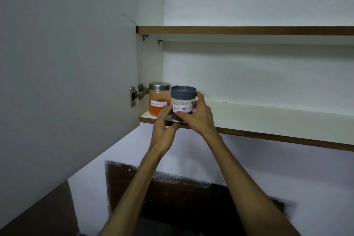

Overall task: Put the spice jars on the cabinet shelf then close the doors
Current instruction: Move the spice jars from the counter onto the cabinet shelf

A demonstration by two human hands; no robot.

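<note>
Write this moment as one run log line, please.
both hands hold black pepper jar at lower shelf edge | red chilli powder jar placed | left door open

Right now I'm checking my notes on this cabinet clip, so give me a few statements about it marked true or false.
1. Both hands hold the black pepper jar. True.
2. The red chilli powder jar has a grey plastic lid. False: its lid is shiny metal.
3. The left door is closed. False: it stands open.
4. The upper shelf shows no jars. True.
5. The left hand grips the jar's lid. False: it holds the base.
</note>
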